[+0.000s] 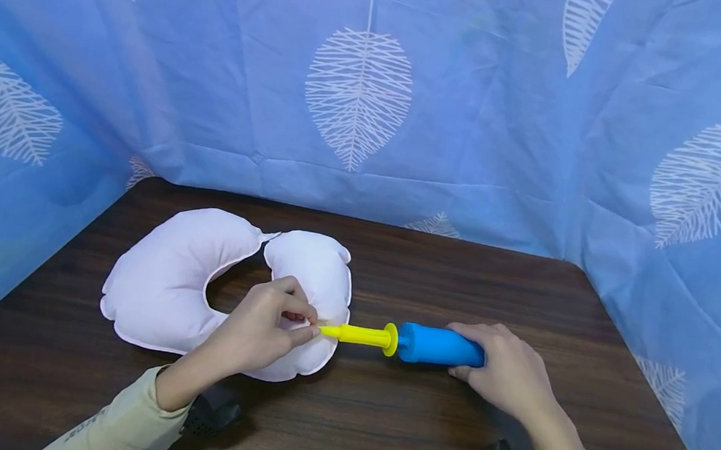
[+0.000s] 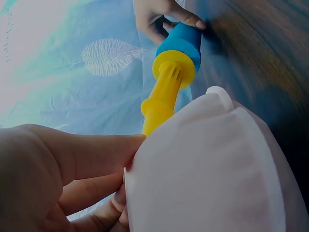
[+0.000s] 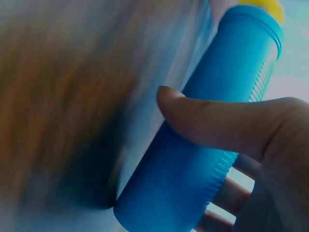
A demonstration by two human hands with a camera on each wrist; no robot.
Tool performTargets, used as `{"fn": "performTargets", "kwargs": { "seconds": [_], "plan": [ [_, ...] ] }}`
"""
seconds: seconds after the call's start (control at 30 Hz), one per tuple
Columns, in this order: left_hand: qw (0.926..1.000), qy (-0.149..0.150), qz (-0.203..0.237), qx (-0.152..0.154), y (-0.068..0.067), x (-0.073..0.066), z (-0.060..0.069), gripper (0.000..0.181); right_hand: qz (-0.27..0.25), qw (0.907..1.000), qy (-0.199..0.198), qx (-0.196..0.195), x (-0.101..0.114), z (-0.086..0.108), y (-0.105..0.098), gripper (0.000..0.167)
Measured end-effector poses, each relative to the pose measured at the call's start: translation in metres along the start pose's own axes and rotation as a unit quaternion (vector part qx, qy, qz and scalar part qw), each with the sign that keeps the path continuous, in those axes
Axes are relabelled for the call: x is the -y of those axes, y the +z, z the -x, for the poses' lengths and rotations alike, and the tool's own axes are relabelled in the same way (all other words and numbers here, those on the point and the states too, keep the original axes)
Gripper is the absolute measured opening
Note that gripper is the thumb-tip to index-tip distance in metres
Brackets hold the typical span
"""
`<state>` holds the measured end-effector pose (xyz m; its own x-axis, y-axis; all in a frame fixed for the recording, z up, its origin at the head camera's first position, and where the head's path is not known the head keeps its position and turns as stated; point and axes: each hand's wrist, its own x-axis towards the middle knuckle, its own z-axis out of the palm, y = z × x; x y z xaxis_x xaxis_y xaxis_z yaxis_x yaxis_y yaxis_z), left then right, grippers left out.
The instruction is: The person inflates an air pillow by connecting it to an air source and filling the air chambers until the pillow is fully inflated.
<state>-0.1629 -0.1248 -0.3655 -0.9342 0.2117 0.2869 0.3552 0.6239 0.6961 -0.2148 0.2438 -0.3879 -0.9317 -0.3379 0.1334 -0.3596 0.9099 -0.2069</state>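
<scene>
A puffed white U-shaped neck pillow [image 1: 163, 278] lies on the left half of the table. My left hand [image 1: 267, 321] is at its right arm, thumb and fingers pinching at the spot where the yellow nozzle [image 1: 362, 336] of a hand pump meets the pillow. The nozzle's tip and the valve are hidden by the fingers. To the right, my right hand [image 1: 507, 365] grips the pump's blue barrel [image 1: 436, 345], its thumb across the barrel in the right wrist view. The pump lies roughly level, pointing left at the pillow.
The dark wooden table [image 1: 586, 337] reaches back to a blue curtain [image 1: 464, 118] with white leaf prints, which also hangs at both sides. Dark wrist cameras sit below both sleeves.
</scene>
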Motion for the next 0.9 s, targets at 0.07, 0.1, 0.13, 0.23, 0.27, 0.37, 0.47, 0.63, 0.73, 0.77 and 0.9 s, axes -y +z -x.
{"fn": "performTargets", "kwargs": {
  "seconds": [0.07,0.1,0.13,0.23,0.27,0.37,0.47,0.63,0.73,0.77,0.9],
  "plan": [
    [1.0000,-0.003,-0.001,0.001,0.001,0.000,-0.001,0.011,-0.003,0.9998,0.017,0.011,-0.015,0.001,-0.003,0.064],
    [1.0000,-0.007,-0.003,0.001,0.002,0.000,-0.001,0.011,-0.005,0.9995,0.026,0.016,-0.023,0.001,-0.005,0.064],
    [0.9999,-0.011,-0.004,0.001,0.002,0.000,-0.001,0.011,-0.008,0.9991,0.036,0.020,-0.031,0.002,-0.006,0.064],
    [0.9999,-0.013,-0.010,0.002,0.003,0.001,-0.002,0.011,-0.010,0.9973,0.064,0.033,-0.052,0.004,-0.010,0.066],
    [0.9999,-0.011,-0.011,0.002,0.003,0.001,-0.002,0.011,-0.009,0.9968,0.071,0.035,-0.057,0.004,-0.011,0.066],
    [0.9998,-0.006,-0.019,0.000,0.002,0.001,-0.002,0.010,-0.007,0.9960,0.081,0.036,-0.065,0.006,-0.011,0.067],
    [0.9994,-0.009,-0.033,-0.005,0.000,0.000,-0.002,0.009,-0.010,0.9975,0.064,0.026,-0.057,0.005,-0.009,0.066],
    [0.9989,-0.011,-0.044,-0.013,-0.003,0.000,-0.002,0.010,-0.011,0.9999,0.010,0.005,-0.015,-0.002,-0.001,0.063],
    [0.9990,-0.017,-0.039,-0.013,-0.002,0.000,-0.002,0.011,-0.009,0.9998,-0.013,-0.007,0.011,-0.007,0.005,0.063],
    [0.9991,-0.019,-0.035,-0.013,-0.002,0.000,-0.001,0.011,-0.006,0.9997,-0.020,-0.010,0.019,-0.007,0.007,0.064],
    [0.9991,-0.024,-0.033,-0.014,0.000,-0.002,-0.002,0.011,-0.017,0.9989,-0.035,-0.026,0.041,-0.009,0.016,0.068]
  ]
}}
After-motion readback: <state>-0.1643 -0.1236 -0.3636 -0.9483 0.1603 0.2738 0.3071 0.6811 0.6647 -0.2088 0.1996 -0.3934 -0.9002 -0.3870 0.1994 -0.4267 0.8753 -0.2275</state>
